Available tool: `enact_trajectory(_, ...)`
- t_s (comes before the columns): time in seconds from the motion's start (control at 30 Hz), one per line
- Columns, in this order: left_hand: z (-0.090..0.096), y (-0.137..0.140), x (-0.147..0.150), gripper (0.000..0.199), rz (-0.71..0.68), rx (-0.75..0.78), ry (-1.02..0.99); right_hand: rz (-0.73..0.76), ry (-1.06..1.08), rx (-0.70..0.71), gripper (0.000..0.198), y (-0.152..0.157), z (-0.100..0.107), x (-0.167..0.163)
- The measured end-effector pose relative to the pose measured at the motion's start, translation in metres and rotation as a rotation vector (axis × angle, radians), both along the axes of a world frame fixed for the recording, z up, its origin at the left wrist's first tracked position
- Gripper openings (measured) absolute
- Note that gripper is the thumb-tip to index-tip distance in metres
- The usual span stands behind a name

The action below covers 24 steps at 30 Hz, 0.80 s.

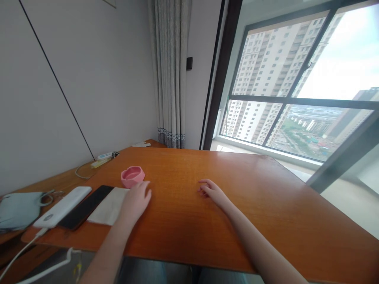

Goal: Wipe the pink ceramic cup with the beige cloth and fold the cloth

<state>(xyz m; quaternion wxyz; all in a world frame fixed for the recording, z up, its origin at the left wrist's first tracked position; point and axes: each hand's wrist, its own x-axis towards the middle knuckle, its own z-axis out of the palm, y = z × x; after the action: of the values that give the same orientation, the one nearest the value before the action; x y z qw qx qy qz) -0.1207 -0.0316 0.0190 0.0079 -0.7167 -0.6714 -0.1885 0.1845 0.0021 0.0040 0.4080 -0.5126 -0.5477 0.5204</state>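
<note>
My left hand [136, 200] reaches over the right edge of a flat off-white pad or folded cloth [107, 208], fingers stretched out and thumb apart. Just beyond its fingertips sits a pink angular dish, like an ashtray [130, 182]; whether the fingers touch it I cannot tell. Over the middle of the brown wooden table [183, 228], my right hand [213, 192] is held with nothing in it, its fingers apart and loosely bent. To the left of the pad lie a black phone-like slab [88, 207] and a white power bank [63, 208] with a cable plugged in.
At the far left lies a pale blue pouch [19, 211] beside a coiled cable. A power strip [104, 157] rests along the wall. Behind the table hang a grey curtain [170, 79] and a large window [284, 98]. White papers [141, 144] lie at the back corner.
</note>
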Motion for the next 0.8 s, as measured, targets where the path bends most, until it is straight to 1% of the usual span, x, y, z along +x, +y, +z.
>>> enact_trajectory(0.07,0.008,0.009,0.048,0.033,-0.124,-0.114,-0.131,-0.046,-0.007,0.071,0.022,0.008,-0.006,0.001)
enact_trajectory(0.13,0.012,0.017,0.092,0.028,-0.312,-0.195,-0.17,-0.121,-0.03,0.199,0.023,0.012,-0.015,0.002)
enact_trajectory(0.2,0.01,0.026,0.126,0.027,-0.457,-0.216,-0.17,-0.16,-0.11,0.315,0.023,0.012,-0.027,0.004)
enact_trajectory(0.27,0.002,0.036,0.147,0.021,-0.529,-0.189,-0.143,-0.104,-0.252,0.375,0.022,0.011,-0.036,0.005)
enact_trajectory(0.37,-0.016,0.047,0.159,0.016,-0.564,-0.186,-0.132,0.008,-0.475,0.404,0.02,0.008,-0.042,0.004)
enact_trajectory(0.43,-0.028,0.05,0.159,0.015,-0.568,-0.202,-0.143,0.02,-0.602,0.394,0.016,0.006,-0.041,0.001)
enact_trajectory(0.5,-0.038,0.05,0.158,0.014,-0.568,-0.201,-0.159,0.012,-0.686,0.383,0.013,0.004,-0.039,-0.002)
enact_trajectory(0.63,-0.048,0.049,0.154,0.017,-0.605,-0.184,-0.243,0.021,-0.707,0.395,0.012,0.0,-0.037,-0.005)
enact_trajectory(0.8,-0.048,0.05,0.152,0.017,-0.635,-0.216,-0.292,0.032,-0.717,0.4,0.011,-0.001,-0.038,-0.003)
